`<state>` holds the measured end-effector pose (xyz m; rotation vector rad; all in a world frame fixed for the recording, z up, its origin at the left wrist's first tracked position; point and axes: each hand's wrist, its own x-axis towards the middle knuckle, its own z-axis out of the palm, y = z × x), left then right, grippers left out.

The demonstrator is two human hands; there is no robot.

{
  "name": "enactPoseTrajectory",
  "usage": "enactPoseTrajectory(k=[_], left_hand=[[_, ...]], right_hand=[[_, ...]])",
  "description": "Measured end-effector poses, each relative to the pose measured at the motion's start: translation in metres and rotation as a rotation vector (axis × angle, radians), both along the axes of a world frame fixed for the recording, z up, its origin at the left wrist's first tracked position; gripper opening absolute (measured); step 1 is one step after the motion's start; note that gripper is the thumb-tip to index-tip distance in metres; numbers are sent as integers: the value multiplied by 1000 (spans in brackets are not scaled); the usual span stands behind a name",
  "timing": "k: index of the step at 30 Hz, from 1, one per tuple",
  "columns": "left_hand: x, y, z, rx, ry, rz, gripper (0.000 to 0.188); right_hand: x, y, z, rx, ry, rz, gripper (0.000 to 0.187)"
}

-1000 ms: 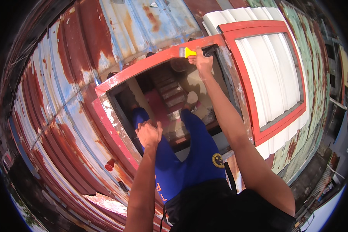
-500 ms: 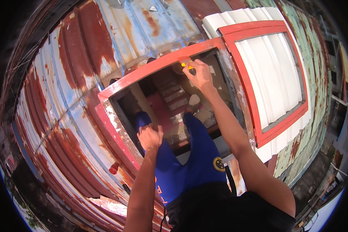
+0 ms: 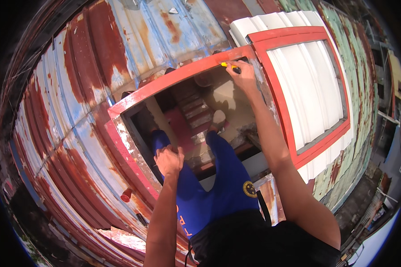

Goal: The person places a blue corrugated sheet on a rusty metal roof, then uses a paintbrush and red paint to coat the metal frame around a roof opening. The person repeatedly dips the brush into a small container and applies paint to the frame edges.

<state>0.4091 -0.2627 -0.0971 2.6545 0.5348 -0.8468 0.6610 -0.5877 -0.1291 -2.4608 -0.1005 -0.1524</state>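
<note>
My right hand is closed around a small tool with a yellow and black handle. Its working end meets the far rail of a red-painted hatch frame, near that frame's far right corner; what kind of end it has is too small to tell. Lower down on the left, my left hand rests on my blue-trousered left leg, thumb apart and nothing held. Both my legs reach down into the opening inside the frame, with one pale foot visible below.
Beside the hatch, on the right, lies a white corrugated panel with a red frame. Rusty corrugated roofing surrounds the opening. A small red cup sits on the left roofing. Inside the opening, steps show below.
My right hand has moved right and slightly away along the far rail with the yellow-handled tool. My left hand stays on my leg. The whole view has shifted slightly.
</note>
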Motion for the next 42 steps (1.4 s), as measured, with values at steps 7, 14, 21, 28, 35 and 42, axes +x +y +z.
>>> enactPoseTrajectory(k=[7,14,21,28,35,42], left_hand=[[9,-4,7,-34,106,-17,40],[5,0,5,-15,113,-1,39],[6,3,6,-19,129,-4,40],[14,0,6,-24,111,-11,41],[14,3,5,-23,133,-18,41],[20,3,4,-29,137,-31,41]], right_hand=[[19,-46,-5,-157,34,24,29],[39,-40,12,-183,167,-38,30],[50,-43,3,-226,236,-86,38],[48,-50,-2,-138,198,-66,34],[54,-48,14,-127,254,-67,33],[37,-48,20,-58,185,-40,34]])
